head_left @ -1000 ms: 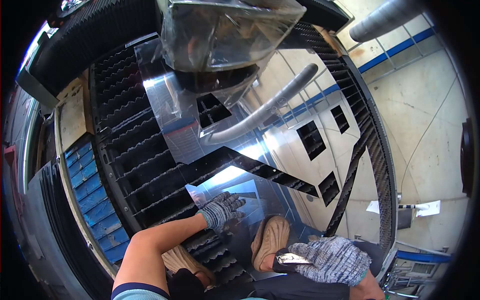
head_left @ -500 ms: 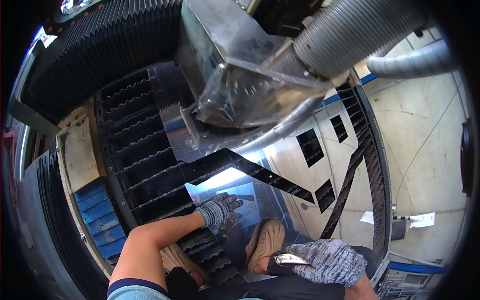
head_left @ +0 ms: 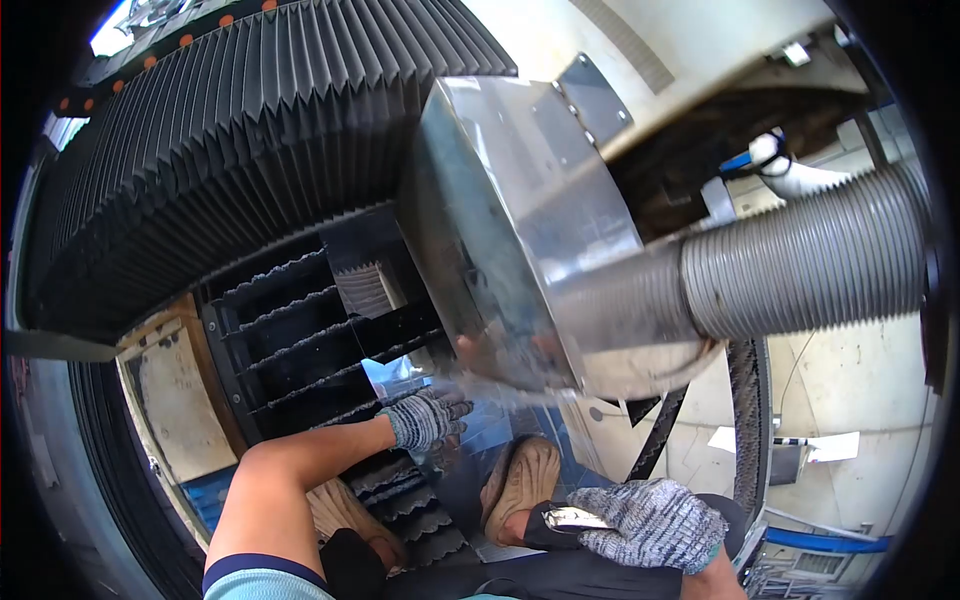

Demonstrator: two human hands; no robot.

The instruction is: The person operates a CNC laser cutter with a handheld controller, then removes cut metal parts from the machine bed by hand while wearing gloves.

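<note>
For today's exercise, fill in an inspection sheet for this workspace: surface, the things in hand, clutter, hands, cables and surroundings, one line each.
Surface: dark slatted cutting bed with toothed bars, partly covered by shiny sheet metal.
Things in hand: left hand rests on the sheet metal; right hand holds a small shiny metal piece at the knee.
Clutter: white papers on the floor at right.
Hands: both in grey knit gloves; left spread flat, right closed on the piece.
Cables: nothing seen clearly; a ribbed grey hose runs to a metal housing.
Surroundings: black pleated bellows above; tan shoe on the sheet.
</note>
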